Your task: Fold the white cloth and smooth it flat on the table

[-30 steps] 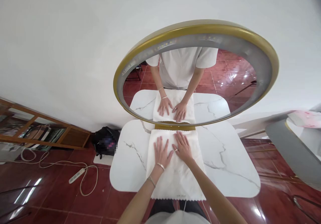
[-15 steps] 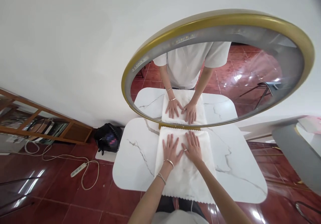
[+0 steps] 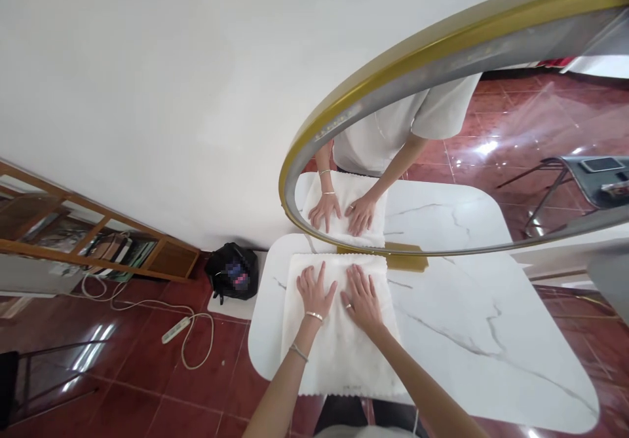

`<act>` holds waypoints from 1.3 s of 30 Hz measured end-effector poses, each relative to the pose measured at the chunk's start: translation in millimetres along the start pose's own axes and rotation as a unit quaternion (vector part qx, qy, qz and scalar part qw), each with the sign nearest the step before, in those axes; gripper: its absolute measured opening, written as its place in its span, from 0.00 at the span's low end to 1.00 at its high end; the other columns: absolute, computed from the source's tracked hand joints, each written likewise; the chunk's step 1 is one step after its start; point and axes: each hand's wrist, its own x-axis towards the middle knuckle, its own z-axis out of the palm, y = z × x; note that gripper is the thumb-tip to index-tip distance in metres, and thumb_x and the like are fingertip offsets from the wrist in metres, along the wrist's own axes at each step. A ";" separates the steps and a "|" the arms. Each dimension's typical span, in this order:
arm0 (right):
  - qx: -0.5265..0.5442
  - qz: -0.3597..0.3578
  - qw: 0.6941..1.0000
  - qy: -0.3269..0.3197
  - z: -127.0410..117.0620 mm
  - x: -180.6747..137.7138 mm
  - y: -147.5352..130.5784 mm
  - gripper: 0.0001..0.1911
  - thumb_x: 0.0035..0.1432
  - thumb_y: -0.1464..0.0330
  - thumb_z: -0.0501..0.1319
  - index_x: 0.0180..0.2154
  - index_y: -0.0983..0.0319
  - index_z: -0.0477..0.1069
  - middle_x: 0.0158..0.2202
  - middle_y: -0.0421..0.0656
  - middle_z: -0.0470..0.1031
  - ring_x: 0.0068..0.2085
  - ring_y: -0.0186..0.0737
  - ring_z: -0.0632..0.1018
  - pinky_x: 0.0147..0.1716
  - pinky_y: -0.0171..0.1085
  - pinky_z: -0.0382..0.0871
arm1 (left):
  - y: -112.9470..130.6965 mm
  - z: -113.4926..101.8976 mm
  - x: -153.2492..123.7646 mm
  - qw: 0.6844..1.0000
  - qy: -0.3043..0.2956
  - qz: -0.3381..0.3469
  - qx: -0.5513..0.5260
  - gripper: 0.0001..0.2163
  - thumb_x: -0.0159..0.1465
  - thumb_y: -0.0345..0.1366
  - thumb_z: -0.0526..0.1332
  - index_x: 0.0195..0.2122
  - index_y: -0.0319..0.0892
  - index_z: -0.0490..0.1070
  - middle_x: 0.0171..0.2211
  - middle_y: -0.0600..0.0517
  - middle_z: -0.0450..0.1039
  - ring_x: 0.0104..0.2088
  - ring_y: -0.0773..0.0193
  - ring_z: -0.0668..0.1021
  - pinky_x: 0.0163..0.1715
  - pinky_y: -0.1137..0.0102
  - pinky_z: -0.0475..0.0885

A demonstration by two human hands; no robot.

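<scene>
A white towel (image 3: 344, 372) with scalloped edges lies spread over the left part of a white marble-patterned table (image 3: 452, 333). Flat on its upper left area rests my left hand (image 3: 315, 291), fingers spread, with two bracelets at the wrist and forearm. My right hand (image 3: 362, 297), wearing a ring, presses on the towel just to the right, its fingers stretched out too. Neither hand grips anything. Behind the table's far edge, a gold-rimmed oval mirror (image 3: 422, 163) reflects both hands and the towel.
A gold mirror base (image 3: 405, 259) sits at the table's far edge. On the floor to the left are a black bag (image 3: 232, 271), a power strip (image 3: 175, 330) with a looping cord, and a wooden shelf unit (image 3: 167, 258). A white wall (image 3: 147, 97) stands behind.
The towel has slid left across the table, with both my hands flat on it. More of the mirror base now shows. The view has shifted too.
</scene>
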 end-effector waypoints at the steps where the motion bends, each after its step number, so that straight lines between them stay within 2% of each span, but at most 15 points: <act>1: 0.001 -0.001 1.000 0.001 2.7 8.1 -3.7 0.34 0.65 0.65 0.47 0.67 0.66 0.36 0.67 0.50 0.46 0.67 0.47 0.47 0.62 0.52 0.49 | 0.0 0.2 9.1 1.000 0.003 -0.005 0.000 0.26 0.64 0.48 0.54 0.63 0.50 0.56 0.63 0.44 0.55 0.64 0.49 0.55 0.61 0.48 0.49; 5: 0.004 0.020 1.000 0.020 15.7 39.2 -21.8 0.33 0.64 0.65 0.47 0.67 0.66 0.37 0.67 0.52 0.46 0.67 0.49 0.47 0.62 0.52 0.48 | -11.4 0.2 40.3 0.999 -0.001 0.036 -0.007 0.25 0.64 0.46 0.54 0.63 0.50 0.57 0.67 0.44 0.46 0.67 0.49 0.48 0.62 0.48 0.45; 8: 0.008 0.055 0.998 0.031 27.3 60.4 -36.6 0.33 0.64 0.66 0.47 0.66 0.68 0.39 0.66 0.56 0.47 0.67 0.53 0.48 0.61 0.56 0.47 | -23.8 -0.3 58.8 0.999 0.005 0.041 -0.011 0.25 0.64 0.46 0.54 0.63 0.50 0.57 0.67 0.45 0.44 0.67 0.49 0.47 0.63 0.48 0.42; 12: 0.018 0.082 0.997 0.000 43.5 94.8 -47.4 0.30 0.65 0.66 0.46 0.64 0.73 0.48 0.62 0.61 0.56 0.64 0.56 0.56 0.59 0.57 0.50 | -37.2 -1.0 87.3 1.000 0.006 0.027 -0.009 0.25 0.64 0.46 0.54 0.62 0.50 0.57 0.68 0.45 0.44 0.67 0.49 0.47 0.63 0.47 0.40; 15: 0.023 0.069 0.997 -0.030 53.9 120.9 -50.4 0.28 0.64 0.65 0.46 0.61 0.74 0.55 0.60 0.61 0.60 0.61 0.56 0.60 0.58 0.54 0.52 | -51.2 -3.6 107.3 1.000 -0.006 0.016 -0.002 0.25 0.64 0.46 0.54 0.62 0.50 0.57 0.68 0.45 0.44 0.67 0.49 0.47 0.63 0.47 0.40; 19: 0.046 0.033 0.997 -0.050 59.8 133.1 -59.7 0.29 0.65 0.63 0.46 0.62 0.71 0.54 0.63 0.58 0.56 0.63 0.57 0.56 0.59 0.57 0.48 | -75.4 -10.8 112.1 1.000 -0.011 -0.014 0.017 0.26 0.64 0.48 0.54 0.63 0.51 0.56 0.67 0.45 0.44 0.67 0.51 0.48 0.63 0.48 0.42; 22: 0.100 -0.050 0.990 -0.087 52.3 111.8 -75.2 0.28 0.65 0.63 0.46 0.62 0.69 0.54 0.63 0.58 0.55 0.63 0.56 0.55 0.60 0.58 0.46 | -90.7 -17.3 93.8 0.999 -0.010 -0.040 0.029 0.26 0.65 0.48 0.54 0.63 0.51 0.54 0.67 0.44 0.44 0.67 0.51 0.48 0.62 0.47 0.46; 25: 0.137 -0.151 0.971 -0.126 31.5 66.6 -95.1 0.25 0.63 0.61 0.49 0.59 0.63 0.60 0.59 0.52 0.64 0.60 0.49 0.61 0.61 0.51 0.49 | -101.7 -22.8 58.8 0.997 0.002 -0.072 0.036 0.26 0.65 0.47 0.53 0.63 0.50 0.55 0.67 0.43 0.45 0.66 0.49 0.49 0.60 0.48 0.51; 26: 0.147 -0.183 0.962 -0.140 22.6 49.1 -101.3 0.27 0.62 0.57 0.51 0.59 0.62 0.60 0.59 0.51 0.64 0.60 0.50 0.61 0.61 0.50 0.48 | -104.7 -24.3 43.8 0.996 0.010 -0.082 0.037 0.26 0.65 0.47 0.53 0.63 0.49 0.55 0.67 0.42 0.45 0.66 0.49 0.50 0.60 0.49 0.53; 28: 0.169 -0.223 0.942 -0.186 5.1 15.5 -110.9 0.39 0.59 0.46 0.50 0.64 0.64 0.52 0.65 0.55 0.53 0.64 0.57 0.53 0.62 0.56 0.41 | -110.0 -27.0 9.3 0.994 0.032 -0.100 0.039 0.25 0.65 0.46 0.53 0.63 0.47 0.57 0.67 0.41 0.46 0.66 0.48 0.52 0.59 0.51 0.55; 30: 0.185 -0.235 0.926 -0.228 -7.9 -11.1 -115.7 0.45 0.58 0.43 0.47 0.66 0.62 0.42 0.68 0.54 0.40 0.66 0.59 0.44 0.62 0.60 0.34 | -114.1 -29.3 -29.8 0.992 0.051 -0.104 0.040 0.24 0.66 0.46 0.52 0.62 0.44 0.58 0.66 0.39 0.47 0.65 0.47 0.53 0.59 0.52 0.55; 31: 0.191 -0.232 0.922 -0.244 -11.6 -20.7 -116.3 0.44 0.59 0.43 0.45 0.67 0.61 0.39 0.68 0.53 0.36 0.67 0.58 0.42 0.62 0.60 0.31 | -115.3 -30.3 -50.1 0.993 0.058 -0.097 0.041 0.24 0.66 0.45 0.51 0.62 0.43 0.59 0.66 0.39 0.47 0.66 0.47 0.52 0.60 0.51 0.54; 35: 0.194 -0.214 0.922 -0.256 -12.1 -38.4 -107.2 0.39 0.61 0.46 0.46 0.67 0.56 0.39 0.69 0.46 0.32 0.68 0.51 0.40 0.63 0.57 0.29 | -110.8 -31.0 -115.9 0.996 0.071 -0.038 0.044 0.22 0.67 0.41 0.49 0.62 0.44 0.59 0.68 0.43 0.43 0.66 0.49 0.50 0.61 0.50 0.50; 37: 0.184 -0.208 0.931 -0.237 -11.0 -41.7 -94.8 0.38 0.61 0.47 0.48 0.66 0.54 0.40 0.69 0.44 0.33 0.68 0.50 0.42 0.63 0.55 0.31 | -99.7 -28.2 -128.6 0.995 0.081 -0.023 0.045 0.22 0.67 0.40 0.49 0.62 0.44 0.59 0.68 0.44 0.41 0.67 0.49 0.48 0.61 0.49 0.49; 39: 0.162 -0.190 0.946 -0.209 -13.6 -46.4 -75.9 0.37 0.61 0.49 0.50 0.66 0.52 0.41 0.69 0.44 0.36 0.67 0.50 0.44 0.63 0.55 0.33 | -80.8 -22.9 -125.8 0.996 0.076 -0.015 0.039 0.23 0.66 0.39 0.50 0.62 0.44 0.58 0.68 0.44 0.40 0.67 0.48 0.47 0.61 0.48 0.49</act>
